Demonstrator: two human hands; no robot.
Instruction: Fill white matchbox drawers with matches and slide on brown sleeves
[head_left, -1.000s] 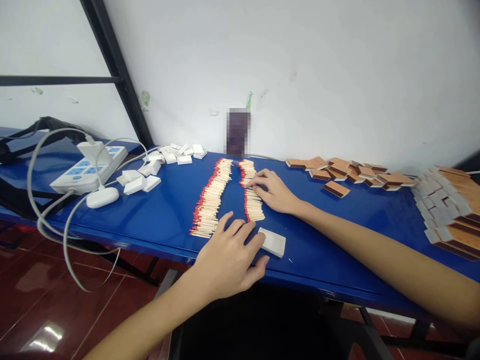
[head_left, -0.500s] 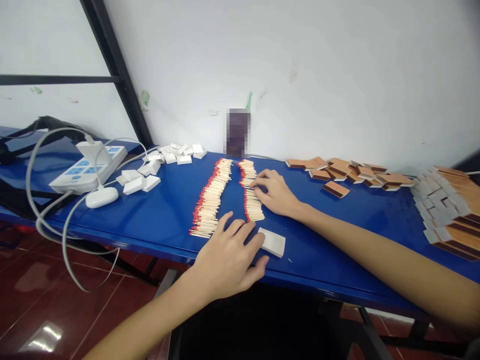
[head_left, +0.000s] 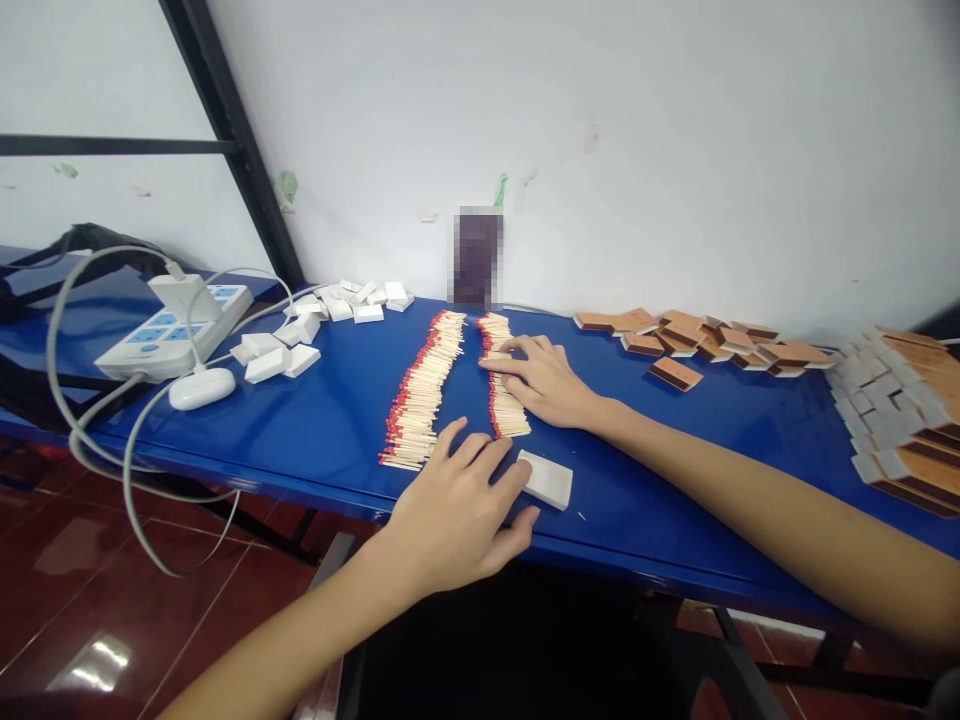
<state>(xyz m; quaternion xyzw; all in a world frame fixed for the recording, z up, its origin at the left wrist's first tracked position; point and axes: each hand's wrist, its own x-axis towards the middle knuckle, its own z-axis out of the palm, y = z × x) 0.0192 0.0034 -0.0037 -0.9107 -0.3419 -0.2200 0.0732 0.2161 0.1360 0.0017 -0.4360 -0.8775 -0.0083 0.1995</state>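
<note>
Two long rows of red-headed matches lie on the blue table: a wider left row (head_left: 422, 395) and a narrower right row (head_left: 507, 400). My right hand (head_left: 551, 382) reaches over the right row from the right, its fingers stretched apart and touching the matches around the row's middle. Part of that row is hidden beneath the fingers. Near the table's front edge, my left hand (head_left: 465, 510) is spread open, its fingertips by the lower end of the left row. An empty white matchbox tray (head_left: 547, 480) sits just right of it, close to its fingers.
White trays (head_left: 279, 352) are scattered at the back left, beside a power strip (head_left: 176, 330) with looping white cables. Brown matchbox sleeves (head_left: 675, 372) lie in a heap at the back right. Stacked matchboxes (head_left: 904, 410) stand at the right end. A blurred dark object (head_left: 478, 255) leans on the wall.
My right hand's fingers have shifted slightly, one stretching farther left across the matches. My left hand has hardly moved. The whole view has tilted a little.
</note>
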